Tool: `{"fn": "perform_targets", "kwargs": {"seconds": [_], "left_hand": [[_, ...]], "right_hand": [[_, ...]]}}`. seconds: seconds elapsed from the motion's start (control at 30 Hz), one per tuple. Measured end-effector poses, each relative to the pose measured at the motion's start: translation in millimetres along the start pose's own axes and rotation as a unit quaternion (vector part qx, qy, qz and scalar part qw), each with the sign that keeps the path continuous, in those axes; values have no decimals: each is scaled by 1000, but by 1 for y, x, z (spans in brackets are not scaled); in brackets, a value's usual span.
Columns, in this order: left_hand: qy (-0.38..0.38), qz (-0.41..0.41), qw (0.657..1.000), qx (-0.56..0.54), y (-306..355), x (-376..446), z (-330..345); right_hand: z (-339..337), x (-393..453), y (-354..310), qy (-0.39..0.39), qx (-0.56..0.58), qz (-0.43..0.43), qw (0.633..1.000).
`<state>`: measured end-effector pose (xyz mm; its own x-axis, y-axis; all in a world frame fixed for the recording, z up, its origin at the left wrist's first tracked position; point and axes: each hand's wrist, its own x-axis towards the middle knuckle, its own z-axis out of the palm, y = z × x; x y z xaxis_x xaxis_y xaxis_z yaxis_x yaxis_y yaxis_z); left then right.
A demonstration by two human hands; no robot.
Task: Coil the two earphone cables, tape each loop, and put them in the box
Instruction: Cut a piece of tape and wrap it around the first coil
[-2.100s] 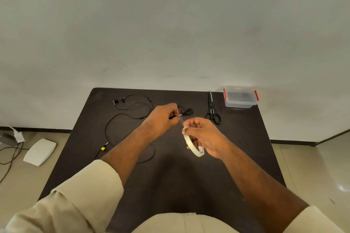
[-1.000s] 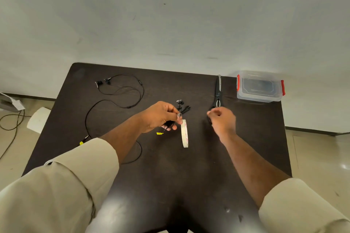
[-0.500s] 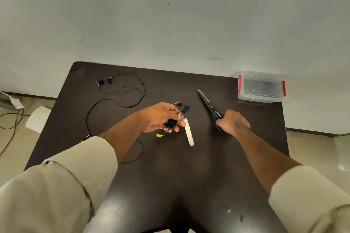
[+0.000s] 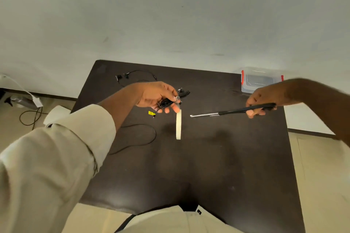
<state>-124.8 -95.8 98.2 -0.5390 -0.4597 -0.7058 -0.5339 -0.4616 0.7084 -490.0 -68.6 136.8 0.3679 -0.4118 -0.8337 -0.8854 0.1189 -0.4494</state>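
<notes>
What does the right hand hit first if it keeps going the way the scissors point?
Probably the tape roll hanging below the left hand. The right hand holds the scissors with the tips aimed left at the roll's upper part. Depth is unclear from one view, so the blades could pass in front of it.

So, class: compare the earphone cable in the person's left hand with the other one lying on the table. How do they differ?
The earphone cable in the left hand is bunched into a small coil; the earphone cable on the table sprawls loose. The first is gripped by the left hand above the table; the second lies untouched. The tape roll hangs from the first only. Both are thin and black.
</notes>
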Motion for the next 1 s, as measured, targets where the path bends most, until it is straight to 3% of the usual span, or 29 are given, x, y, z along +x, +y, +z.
{"fn": "perform_targets", "kwargs": {"seconds": [0.07,0.33,1.0], "left_hand": [[-8,-1,1000,14,2,-13,-2],[-10,9,1000,24,-4,-43,-4],[-71,21,994,78,32,-41,2]], "right_hand": [[7,-2,-16,-8,-21,-19,1000],[39,4,-36,36,84,-103,990],[61,-7,-35,146,70,-142,976]]}}
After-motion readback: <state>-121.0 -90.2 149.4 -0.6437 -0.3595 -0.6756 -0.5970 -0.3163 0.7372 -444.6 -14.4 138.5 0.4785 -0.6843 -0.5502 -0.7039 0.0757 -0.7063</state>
